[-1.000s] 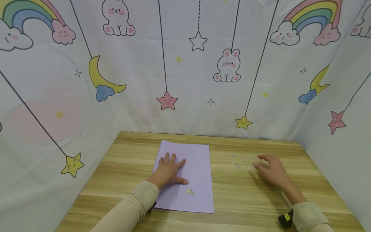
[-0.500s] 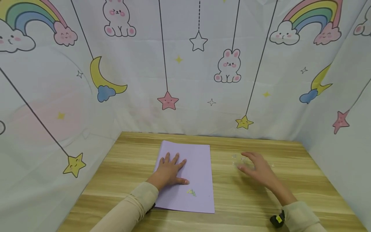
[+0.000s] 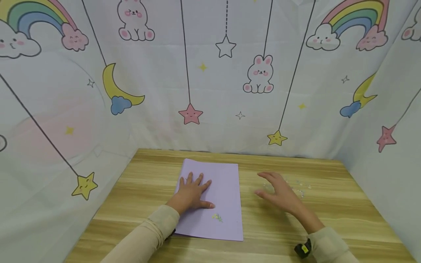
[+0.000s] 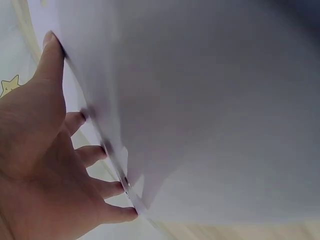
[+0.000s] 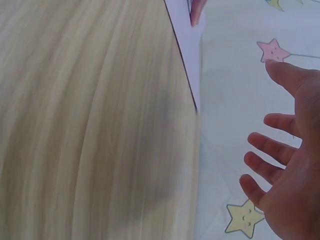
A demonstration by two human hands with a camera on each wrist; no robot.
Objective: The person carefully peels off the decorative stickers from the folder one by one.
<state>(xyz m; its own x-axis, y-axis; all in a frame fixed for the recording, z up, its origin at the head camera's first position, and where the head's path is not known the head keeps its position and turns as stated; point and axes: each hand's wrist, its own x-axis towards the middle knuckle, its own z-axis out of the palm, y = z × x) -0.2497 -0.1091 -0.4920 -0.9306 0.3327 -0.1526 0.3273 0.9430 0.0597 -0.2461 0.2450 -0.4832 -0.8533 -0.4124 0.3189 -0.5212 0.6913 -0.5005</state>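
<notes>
My left hand (image 3: 190, 193) lies with its fingers spread on a light purple sheet or thin booklet (image 3: 227, 190); whether it has several leaves I cannot tell. In the left wrist view the fingertips press on its surface. A small yellow-and-green flower-like piece (image 3: 217, 217) lies on the purple paper below the left thumb. To the right, my right hand (image 3: 279, 193) hovers over the table, fingers apart and relaxed, with nothing visible between them. Several tiny pale, clear-looking pieces (image 3: 300, 192) lie just behind and right of it; the hand hides some.
The wood-grain table (image 3: 263, 230) reaches to a white printed cloth (image 3: 227, 135) hanging behind it and on both sides. A black wrist camera (image 3: 302, 249) sits by the right cuff.
My right hand has moved left over the tiny pieces towards the purple paper, uncovering those on the right. My left hand stays in place on the paper.
</notes>
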